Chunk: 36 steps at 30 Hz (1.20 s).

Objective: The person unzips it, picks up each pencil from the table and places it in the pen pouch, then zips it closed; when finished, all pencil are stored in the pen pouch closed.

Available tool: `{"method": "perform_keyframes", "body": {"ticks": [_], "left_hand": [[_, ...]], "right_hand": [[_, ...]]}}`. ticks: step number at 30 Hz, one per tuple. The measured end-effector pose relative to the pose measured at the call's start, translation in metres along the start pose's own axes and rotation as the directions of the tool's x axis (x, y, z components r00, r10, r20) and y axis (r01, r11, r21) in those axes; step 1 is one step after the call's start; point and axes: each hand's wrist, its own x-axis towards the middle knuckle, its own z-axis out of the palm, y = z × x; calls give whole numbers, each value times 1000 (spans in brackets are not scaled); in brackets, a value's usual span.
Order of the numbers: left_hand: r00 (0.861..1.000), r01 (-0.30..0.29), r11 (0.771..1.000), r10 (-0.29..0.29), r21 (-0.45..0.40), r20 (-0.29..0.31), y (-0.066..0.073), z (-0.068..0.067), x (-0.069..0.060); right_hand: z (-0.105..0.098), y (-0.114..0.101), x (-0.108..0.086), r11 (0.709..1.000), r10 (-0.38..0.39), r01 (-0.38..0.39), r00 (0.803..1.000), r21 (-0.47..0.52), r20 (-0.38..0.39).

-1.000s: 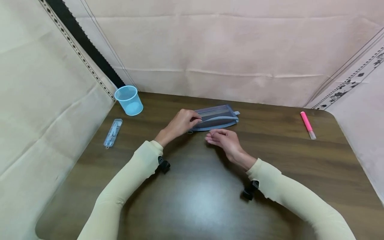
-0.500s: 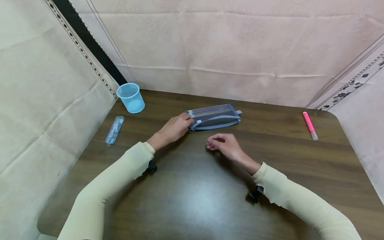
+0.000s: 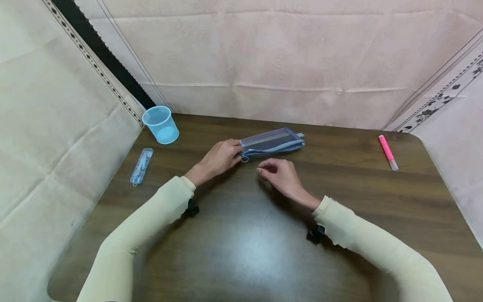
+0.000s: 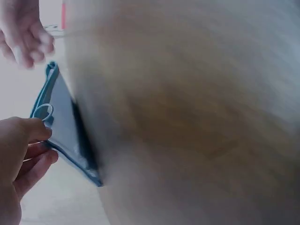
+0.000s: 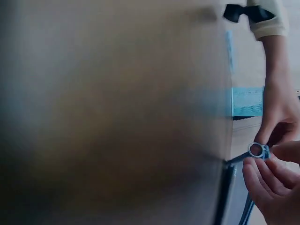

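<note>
A blue zipped pencil case (image 3: 273, 140) with a striped panel lies tilted near the back of the table. My left hand (image 3: 220, 157) pinches its left end between thumb and fingers; the left wrist view shows this grip beside the round zipper-pull ring (image 4: 43, 112). Just right of that end, in front of the case, hovers my right hand (image 3: 281, 177). Its thumb and fingers are loosely bent with a gap between them and hold nothing. From the right wrist, the ring (image 5: 255, 149) appears close by the right fingertips, but the left wrist view has that hand apart from the case.
A light blue cup (image 3: 161, 126) stands at the table's back left corner. In front of it lies a flat, clear blue item (image 3: 141, 166). A pink marker (image 3: 388, 152) rests at the right. Pale cloth (image 3: 286, 63) hangs behind the brown table (image 3: 241, 243).
My left hand has shifted left and taken hold of the case's left end, whose front edge now sits raised. The right hand moved slightly away, then back up, its fingers spreading a little.
</note>
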Motion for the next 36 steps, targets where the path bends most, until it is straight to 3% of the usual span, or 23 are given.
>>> {"method": "perform_keyframes", "body": {"ticks": [2,4,10,15,17,19,20,21,25,27,29,31,33,36], "left_hand": [[1000,23,999,-23,-42,-8,2,-4,2],[999,39,996,-39,-74,-5,5,-8,4],[996,88,981,-85,-175,21,9,-16,13],[993,115,970,-110,-214,36,8,-20,14],[992,124,968,-120,-219,28,8,-21,14],[991,136,965,-135,-222,17,7,-22,14],[990,143,965,-143,-221,12,7,-23,14],[989,148,964,-150,-222,8,6,-23,13],[987,155,965,-160,-212,-7,7,-22,12],[986,152,968,-161,-200,-30,9,-22,12],[985,148,971,-161,-190,-57,10,-22,11],[985,140,974,-155,-178,-73,12,-22,11],[987,129,978,-143,-165,-75,13,-23,10],[992,109,986,-117,-128,-53,14,-23,6]], "right_hand": [[2,-2,6,989,-106,101,994,-111,-38],[4,-4,11,958,-213,197,975,-210,-56],[9,-6,23,779,-482,435,876,-451,12],[11,-1,30,652,-606,523,794,-549,36],[11,1,32,624,-646,537,763,-567,13],[10,1,34,623,-664,545,747,-561,-13],[9,1,34,645,-657,541,753,-539,-31],[9,0,35,687,-634,529,772,-498,-55],[7,-6,39,898,-419,384,895,-215,-154],[5,-9,42,960,-280,275,943,-54,-180],[3,-12,46,982,-159,174,971,69,-177],[0,-13,49,980,-51,80,986,184,-159],[-3,-12,52,963,38,1,990,269,-138],[-9,-7,53,953,113,-75,987,294,-114]]}}
